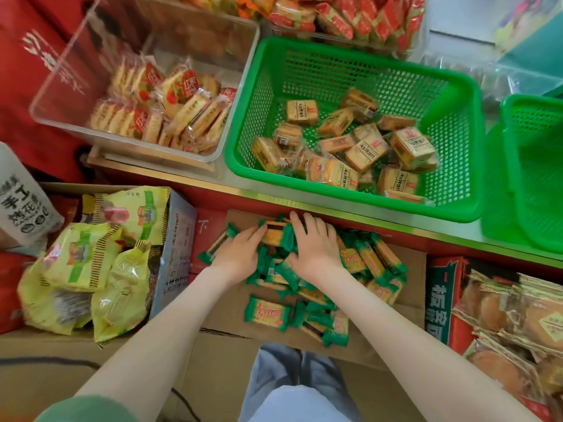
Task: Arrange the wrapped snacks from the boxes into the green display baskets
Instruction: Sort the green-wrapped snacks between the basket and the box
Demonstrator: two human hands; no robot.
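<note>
Seen from my head, both my hands lay on a heap of green-wrapped snack bars (pixel 370 263) in an open cardboard box (pixel 409 289). My right hand (pixel 316 248) rested with fingers straight and spread. My left hand (pixel 240 254) touched one packet, but I could not tell whether it gripped. Beyond the box, a green basket (pixel 350 194) held tan biscuit packs (pixel 365 152).

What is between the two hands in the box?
In the head view, green-wrapped snacks fill the gap between the left hand and the right hand, and both hands touch them.
</note>
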